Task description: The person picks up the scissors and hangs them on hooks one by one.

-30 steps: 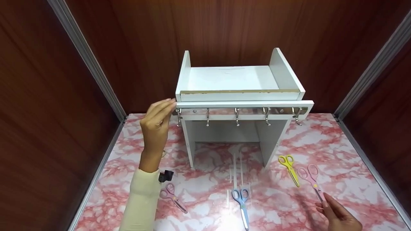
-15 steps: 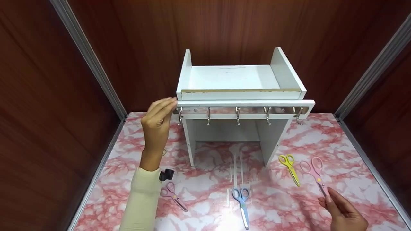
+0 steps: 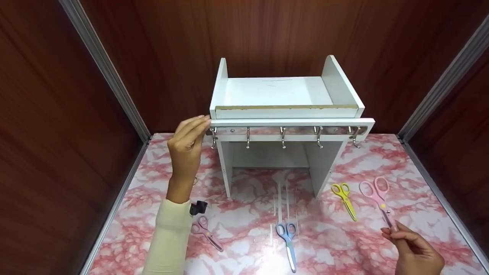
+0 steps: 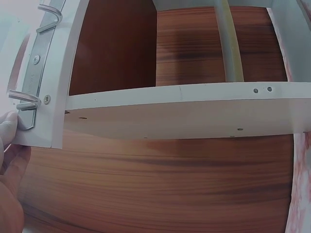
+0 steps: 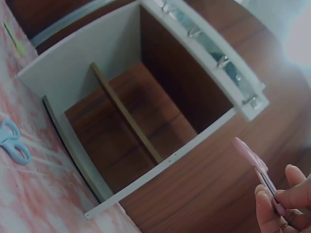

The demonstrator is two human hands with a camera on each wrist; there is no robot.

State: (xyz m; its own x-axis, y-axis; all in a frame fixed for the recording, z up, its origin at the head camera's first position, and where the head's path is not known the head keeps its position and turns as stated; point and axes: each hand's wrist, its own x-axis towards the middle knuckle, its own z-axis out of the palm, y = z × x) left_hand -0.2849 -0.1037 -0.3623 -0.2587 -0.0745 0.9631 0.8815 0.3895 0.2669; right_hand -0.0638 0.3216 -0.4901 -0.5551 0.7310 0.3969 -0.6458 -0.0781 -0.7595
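Note:
My left hand [image 3: 185, 143] pinches the left end of a white hook rail [image 3: 263, 138], which bears a metal strip with several hooks. The rail lies across the front of a white shelf unit [image 3: 275, 91]. In the left wrist view, fingers [image 4: 14, 170] touch the rail's end beside a hook. Low on the right, my right hand [image 3: 418, 250] pinches pink scissors [image 3: 378, 196] by the blade end, handle loops pointing up and away. The right wrist view shows these scissors [image 5: 252, 156] edge-on, apart from the rail.
Yellow scissors [image 3: 345, 200] lie right of the unit. Blue scissors [image 3: 288, 244] lie in front, and a second pink pair [image 3: 206, 233] lies near the left forearm. Part of a small loop [image 3: 195, 181] shows behind the left wrist. Wood-patterned walls [image 3: 275, 34] enclose the marbled table [image 3: 244, 214].
My right hand has moved slightly right, and the pink scissors' loops have risen away from the yellow pair. The left hand stays at the rail's end.

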